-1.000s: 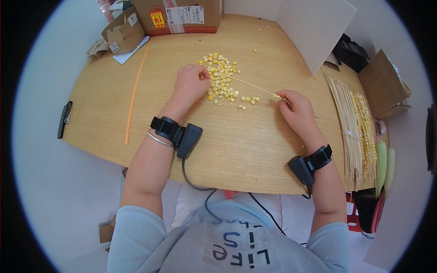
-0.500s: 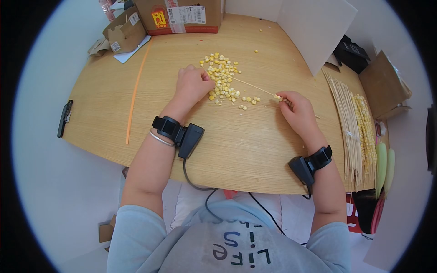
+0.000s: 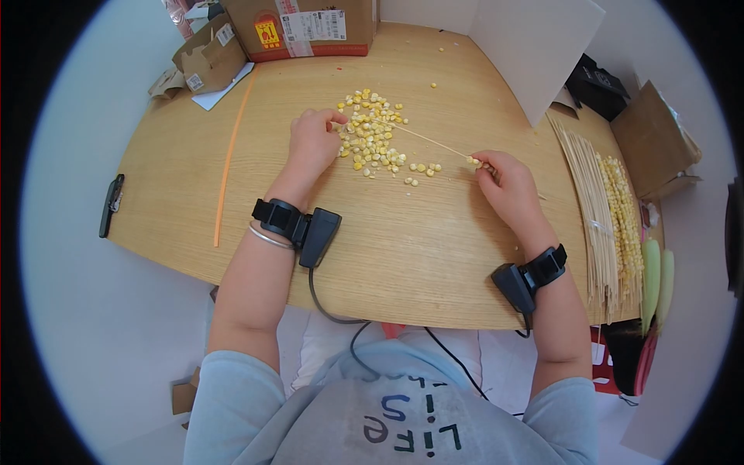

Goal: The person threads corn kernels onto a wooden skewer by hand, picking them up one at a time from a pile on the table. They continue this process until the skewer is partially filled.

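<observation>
Loose yellow corn kernels (image 3: 372,139) lie in a pile on the wooden table (image 3: 387,248). My left hand (image 3: 314,142) is at the pile's left edge, its thumb and fingertips curled near the kernels; whether a kernel is between them is too small to tell. My right hand (image 3: 504,180), right of the pile, holds a thin wooden skewer (image 3: 434,141) near some kernels threaded on it. The skewer's far tip points left over the pile.
At the right lie a bundle of bare skewers (image 3: 593,225), skewers full of kernels (image 3: 620,225) and green husks (image 3: 651,279). A large cardboard box (image 3: 310,31) stands at the back, a white panel (image 3: 535,54) at back right. An orange strip (image 3: 231,163) lies left.
My left hand has shifted slightly left and up, and its thumb and fingers reach toward the kernels. My right hand has barely moved and still holds the skewer.
</observation>
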A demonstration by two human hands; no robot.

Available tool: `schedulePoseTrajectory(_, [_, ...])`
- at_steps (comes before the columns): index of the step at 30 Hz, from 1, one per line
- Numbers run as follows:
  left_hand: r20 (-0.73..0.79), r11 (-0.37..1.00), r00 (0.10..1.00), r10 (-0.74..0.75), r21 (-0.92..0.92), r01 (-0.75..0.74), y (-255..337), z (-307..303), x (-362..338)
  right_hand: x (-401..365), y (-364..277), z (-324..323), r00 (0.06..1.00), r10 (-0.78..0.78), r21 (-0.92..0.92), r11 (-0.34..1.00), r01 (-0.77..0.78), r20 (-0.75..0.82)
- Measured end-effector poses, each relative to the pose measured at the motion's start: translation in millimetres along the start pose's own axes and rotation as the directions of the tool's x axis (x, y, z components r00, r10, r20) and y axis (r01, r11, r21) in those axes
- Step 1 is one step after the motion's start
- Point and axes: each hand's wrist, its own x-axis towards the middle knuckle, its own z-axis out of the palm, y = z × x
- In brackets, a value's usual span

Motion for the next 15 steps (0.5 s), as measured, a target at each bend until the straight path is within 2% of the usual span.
schedulePoseTrajectory(3, [-0.024, 0.999, 0.999, 0.034, 0.032, -0.033, 1.1, 1.1, -0.4, -0.1, 0.0, -0.1, 1.000, 0.008, 0.001, 1.000, -0.008, 0.002])
schedulePoseTrajectory(5, [0.024, 0.997, 0.998, 0.054, 0.060, -0.055, 2.0, 0.9, -0.1, -0.2, 0.2, -0.1, 1.000, 0.005, -0.002, 1.000, -0.005, 0.003])
schedulePoseTrajectory(11, [0.034, 0.994, 0.996, 0.086, 0.060, -0.088, 3.7, -2.3, -2.4, 0.3, 1.5, 0.6, 1.000, 0.010, 0.012, 1.000, -0.010, 0.018])
schedulePoseTrajectory(15, [0.024, 0.999, 0.999, 0.042, 0.021, -0.042, 5.6, -1.0, -2.3, 0.2, 1.2, 0.1, 1.000, -0.008, 0.003, 1.000, 0.008, 0.015])
